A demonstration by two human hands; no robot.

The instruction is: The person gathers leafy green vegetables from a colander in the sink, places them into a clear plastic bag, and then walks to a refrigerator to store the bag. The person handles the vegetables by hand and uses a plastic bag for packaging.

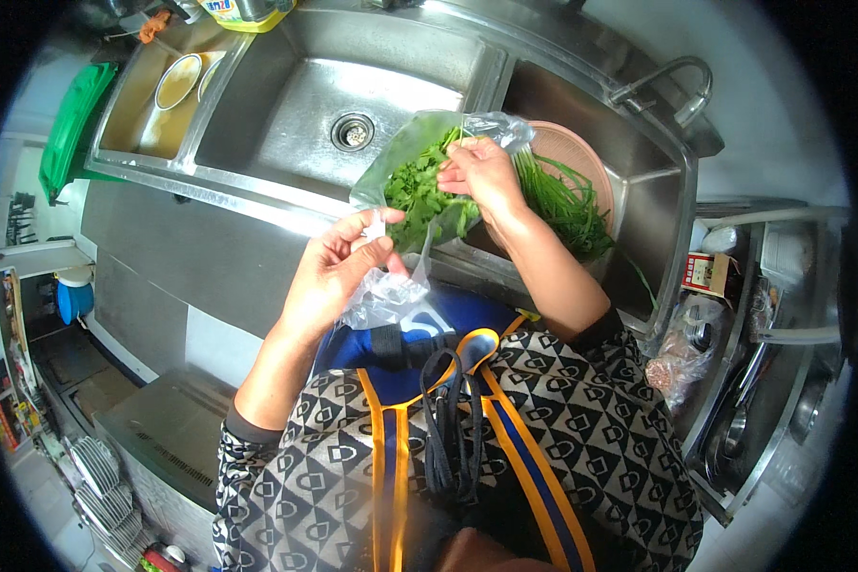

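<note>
I stand at a steel sink [391, 91]. My left hand [338, 272] pinches the lower edge of a clear plastic bag [396, 157] that holds leafy green herbs [419, 195]. My right hand [484, 176] reaches into the bag's mouth and grips the herbs near its upper edge. Just right of that hand, a bunch of long thin green chives [567, 205] lies in a round pinkish basket [582, 157] set in the right basin.
The middle basin has a round drain [353, 132]. A left basin holds two bowls [179, 81]. A curved tap [672, 81] stands at the right. A green board [71, 129] leans at far left. Stacked plates [100, 472] sit low left; utensils and bagged goods [682, 353] crowd the right shelf.
</note>
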